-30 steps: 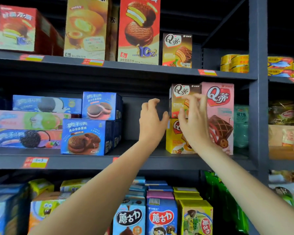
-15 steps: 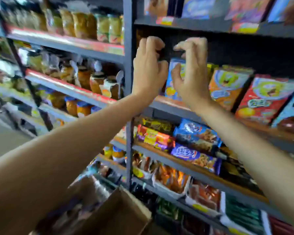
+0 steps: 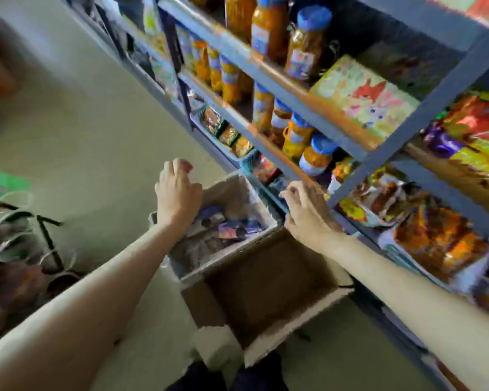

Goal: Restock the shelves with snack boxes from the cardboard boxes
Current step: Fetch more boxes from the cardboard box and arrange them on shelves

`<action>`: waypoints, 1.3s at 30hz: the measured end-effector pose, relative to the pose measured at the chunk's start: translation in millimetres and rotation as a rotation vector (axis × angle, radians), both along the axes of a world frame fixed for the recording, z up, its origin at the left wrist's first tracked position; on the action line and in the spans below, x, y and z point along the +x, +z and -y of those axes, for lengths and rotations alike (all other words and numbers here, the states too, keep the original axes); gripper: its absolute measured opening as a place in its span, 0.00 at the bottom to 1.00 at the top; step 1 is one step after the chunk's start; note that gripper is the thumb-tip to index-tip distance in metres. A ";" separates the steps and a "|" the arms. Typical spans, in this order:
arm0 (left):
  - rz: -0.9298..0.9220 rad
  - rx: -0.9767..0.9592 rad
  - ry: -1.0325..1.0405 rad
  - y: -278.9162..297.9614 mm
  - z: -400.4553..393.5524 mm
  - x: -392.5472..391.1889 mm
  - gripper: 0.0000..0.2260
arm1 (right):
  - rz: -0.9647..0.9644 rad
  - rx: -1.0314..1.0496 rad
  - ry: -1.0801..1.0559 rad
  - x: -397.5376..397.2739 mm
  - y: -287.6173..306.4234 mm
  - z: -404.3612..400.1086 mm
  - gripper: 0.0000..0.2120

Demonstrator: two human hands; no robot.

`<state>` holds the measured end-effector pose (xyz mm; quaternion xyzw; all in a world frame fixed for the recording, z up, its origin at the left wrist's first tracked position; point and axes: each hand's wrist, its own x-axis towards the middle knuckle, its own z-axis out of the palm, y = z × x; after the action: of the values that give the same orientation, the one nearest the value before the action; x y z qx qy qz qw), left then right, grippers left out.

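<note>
The cardboard box [image 3: 266, 289] at the lower centre of the frame is brown inside with pale, whitish edges. The box behind it [image 3: 223, 221] is greyish-tan and holds blurred packets [image 3: 237, 228] in blue and purple. The shelf frame [image 3: 424, 114] running across the upper right is dark blue-grey, with orange strips along its front edges. Jars [image 3: 318, 155] on it show orange contents under blue lids. A flat box [image 3: 364, 95] at upper right is pale green with red and pink figures. Packets [image 3: 438, 244] at right are orange, red and yellow; one above is purple. The floor [image 3: 91, 136] is pale grey-green.
</note>
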<state>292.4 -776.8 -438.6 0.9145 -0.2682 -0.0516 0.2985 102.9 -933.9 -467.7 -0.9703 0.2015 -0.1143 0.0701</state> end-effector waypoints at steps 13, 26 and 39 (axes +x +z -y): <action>-0.419 0.368 -0.111 -400.2 -5.3 129.6 0.13 | -0.829 0.409 -0.161 200.2 -409.9 -19.8 0.31; -0.562 0.489 -0.255 -541.2 -12.0 169.3 0.29 | -1.049 0.213 -0.006 265.4 -543.5 -17.8 0.28; -0.740 0.137 -0.496 -135.7 76.9 108.7 0.35 | -0.357 0.970 -0.195 189.5 -52.0 62.9 0.20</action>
<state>401.1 -853.7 -574.3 0.7602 -0.3504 -0.4628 0.2916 292.4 -996.7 -519.7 -0.8074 0.3294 0.1532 0.4649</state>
